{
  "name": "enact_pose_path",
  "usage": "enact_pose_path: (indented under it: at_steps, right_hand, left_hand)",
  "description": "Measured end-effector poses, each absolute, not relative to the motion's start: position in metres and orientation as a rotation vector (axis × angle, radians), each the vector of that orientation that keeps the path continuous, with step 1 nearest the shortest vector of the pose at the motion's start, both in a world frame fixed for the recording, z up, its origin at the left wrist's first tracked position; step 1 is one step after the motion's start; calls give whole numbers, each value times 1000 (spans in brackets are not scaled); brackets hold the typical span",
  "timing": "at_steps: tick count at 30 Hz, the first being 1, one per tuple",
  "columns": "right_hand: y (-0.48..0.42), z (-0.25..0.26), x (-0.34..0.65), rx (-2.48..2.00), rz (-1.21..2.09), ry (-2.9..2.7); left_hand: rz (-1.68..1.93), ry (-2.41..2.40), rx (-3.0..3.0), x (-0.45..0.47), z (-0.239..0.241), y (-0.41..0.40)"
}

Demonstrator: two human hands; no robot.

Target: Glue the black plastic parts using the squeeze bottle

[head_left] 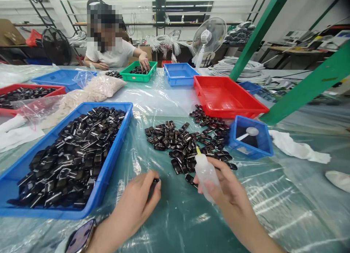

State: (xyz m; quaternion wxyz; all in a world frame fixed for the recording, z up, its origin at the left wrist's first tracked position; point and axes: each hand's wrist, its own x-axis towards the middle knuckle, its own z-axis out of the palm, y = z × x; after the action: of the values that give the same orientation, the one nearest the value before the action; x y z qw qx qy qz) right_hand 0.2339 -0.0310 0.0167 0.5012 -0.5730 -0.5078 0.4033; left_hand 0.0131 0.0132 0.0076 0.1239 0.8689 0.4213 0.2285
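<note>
My left hand [140, 196] is closed around a small black plastic part [153, 185], mostly hidden by the fingers. In my right hand [229, 191] is a translucent squeeze bottle [206, 174], its thin yellowish tip pointing up and away from me. Just beyond the bottle lies a loose pile of glossy black parts [177, 140] on the plastic-covered table. Left of my left hand stands a long blue tray [126, 121] heaped with similar black parts [79, 154].
A small blue bin [253, 150] holds dark material and a white spoon [248, 133]. Behind it are a red tray [226, 96] and a green slanted post [308, 85]. Across the table, a person [109, 52] reaches into a green tray [139, 77]. A bag of pale pieces [101, 87] lies left.
</note>
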Motion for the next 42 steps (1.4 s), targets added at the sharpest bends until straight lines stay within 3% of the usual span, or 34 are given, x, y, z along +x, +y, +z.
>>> enact_pose_path:
  at_steps: [7, 15, 25, 42]
  right_hand:
    - [-30, 21, 236, -1350, 779, -1379]
    - [-42, 21, 227, -1404, 872, -1199]
    - [-48, 17, 224, -1390, 661, -1326]
    - [-49, 13, 241, -1444, 604, -1559]
  left_hand:
    - [714, 1195, 2508, 10, -5, 14]
    - [751, 1042, 2343, 2, 8, 13]
    - [901, 967, 2004, 2, 6, 1]
    - [757, 794, 2183, -5, 13, -1]
